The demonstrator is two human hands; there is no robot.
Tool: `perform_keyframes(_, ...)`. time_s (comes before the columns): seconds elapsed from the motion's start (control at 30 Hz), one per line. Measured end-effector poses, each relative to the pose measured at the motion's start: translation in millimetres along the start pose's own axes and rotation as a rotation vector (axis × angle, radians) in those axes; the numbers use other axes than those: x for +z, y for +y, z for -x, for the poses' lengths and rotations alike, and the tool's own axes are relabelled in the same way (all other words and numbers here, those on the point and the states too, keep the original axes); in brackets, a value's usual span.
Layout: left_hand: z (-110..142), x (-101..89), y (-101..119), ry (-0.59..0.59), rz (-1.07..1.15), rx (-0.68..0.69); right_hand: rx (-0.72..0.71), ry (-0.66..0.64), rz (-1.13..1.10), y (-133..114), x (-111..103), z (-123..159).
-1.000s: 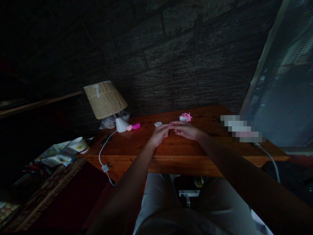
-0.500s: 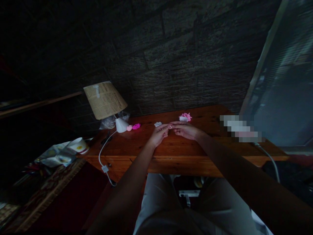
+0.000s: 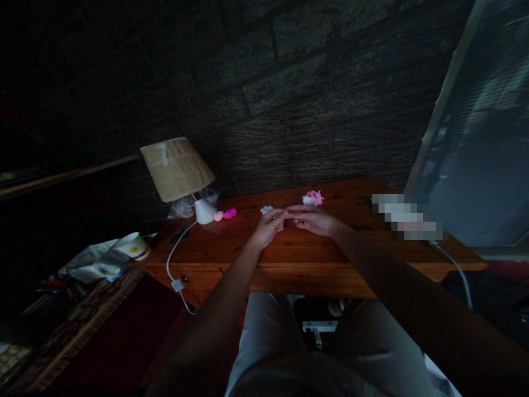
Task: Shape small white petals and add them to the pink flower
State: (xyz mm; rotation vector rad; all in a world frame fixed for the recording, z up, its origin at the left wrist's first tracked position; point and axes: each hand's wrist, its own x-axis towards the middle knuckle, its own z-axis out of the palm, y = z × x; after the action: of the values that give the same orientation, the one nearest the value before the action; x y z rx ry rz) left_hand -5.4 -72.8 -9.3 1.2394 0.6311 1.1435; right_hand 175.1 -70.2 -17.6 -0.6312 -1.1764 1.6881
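Above the wooden desk, my left hand point(image 3: 270, 227) and my right hand point(image 3: 311, 219) meet at their fingertips. Both hands are closed in a pinch, and a tiny pale bit shows where the fingers touch, too small to name. Just behind my left hand lies a white, flat, scalloped piece point(image 3: 266, 210). Beyond my right hand a pink ruffled clump point(image 3: 316, 194) rests with a white piece point(image 3: 309, 202) in front of it. Two soft-looking lumps, one light pink point(image 3: 218, 216) and one bright magenta point(image 3: 230, 213), sit by the lamp's foot.
A table lamp point(image 3: 177, 170) with a newsprint shade stands on the desk point(image 3: 297, 251) at the left, its white cord hanging over the front. A paper cup point(image 3: 133, 246) lies tilted further left. A blurred-out object point(image 3: 407, 216) lies at the right. Dark brick wall behind.
The fingertips have shifted very slightly, and the white bit between them shows less than before. Everything else stays in place.
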Motion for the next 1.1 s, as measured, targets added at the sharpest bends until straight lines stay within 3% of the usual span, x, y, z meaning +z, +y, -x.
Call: perform_keyframes(1.1,0.6,1.9,2.6,0.032,0.071,-0.040,-0.001,0.010,0.001,-0.3,-0.7,-0.9)
